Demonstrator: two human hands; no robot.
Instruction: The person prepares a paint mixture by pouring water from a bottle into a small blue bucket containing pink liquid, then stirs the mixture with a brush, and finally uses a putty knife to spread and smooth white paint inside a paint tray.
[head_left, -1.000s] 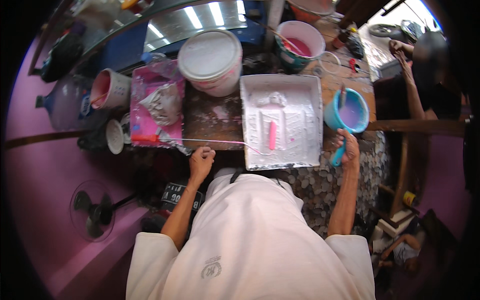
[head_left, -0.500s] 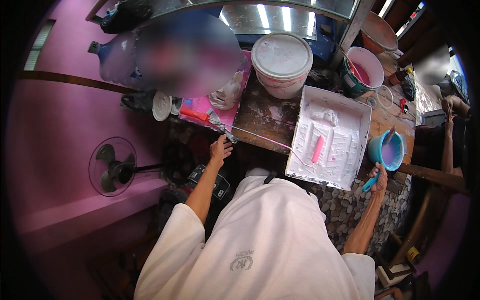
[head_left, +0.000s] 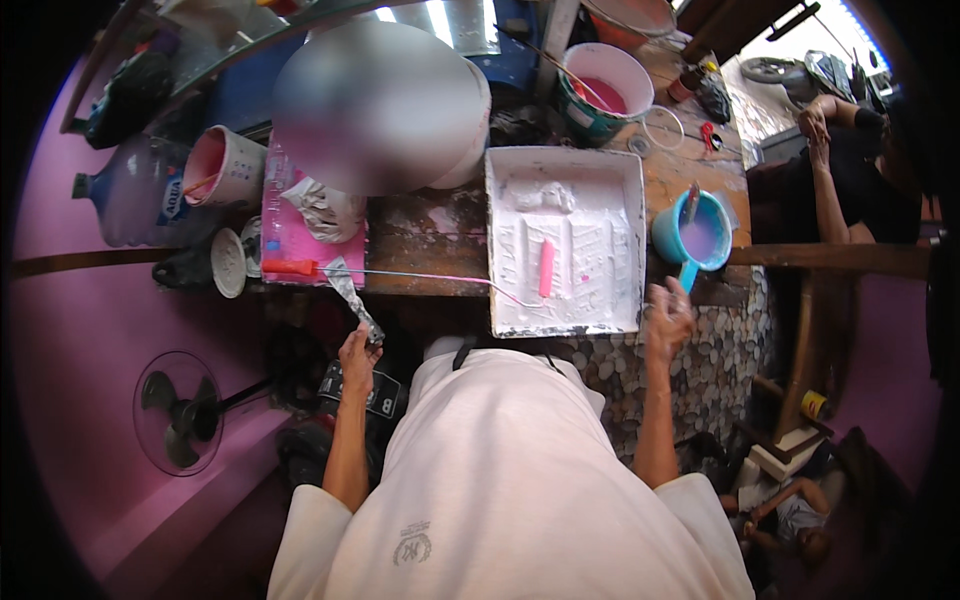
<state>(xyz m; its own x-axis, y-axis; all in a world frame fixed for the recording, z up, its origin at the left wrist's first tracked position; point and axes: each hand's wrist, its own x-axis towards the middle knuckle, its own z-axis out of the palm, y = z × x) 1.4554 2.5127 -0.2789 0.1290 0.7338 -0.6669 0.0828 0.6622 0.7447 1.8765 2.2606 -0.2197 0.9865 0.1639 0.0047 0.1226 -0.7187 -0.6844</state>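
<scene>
Two hands are near the front of your wooden bench [head_left: 680,160], and only one of them is plainly gripping something. Your left hand [head_left: 358,362] has its fingers wrapped round the handle end of a scraper [head_left: 347,288]; the metal blade points away from them, over the near edge of the pink tray [head_left: 278,222]. Your right hand [head_left: 670,320] looks loosely curled at the handle of the turquoise pot [head_left: 662,234]; I cannot tell whether those fingers grasp it, touch it or have let go. The pot sits just beyond them, a brush [head_left: 692,203] leaning in its lavender liquid [head_left: 706,239].

Between your hands and farther out than your fingers lies the white paint tray [head_left: 631,222], coated in white. The paint roller [head_left: 546,268] has its pink sleeve in there, and its rod runs to an orange grip [head_left: 290,267], beyond and left of your left fingers. Past the blade sits a crumpled grey bundle [head_left: 325,212].

I judge the step in hand to be taking hold of the scraper. Lifting it would call for a firm wrap and a path clear of the rod beside the blade. Shifting the pot would call for a secure right-hand hold, kept level.
</scene>
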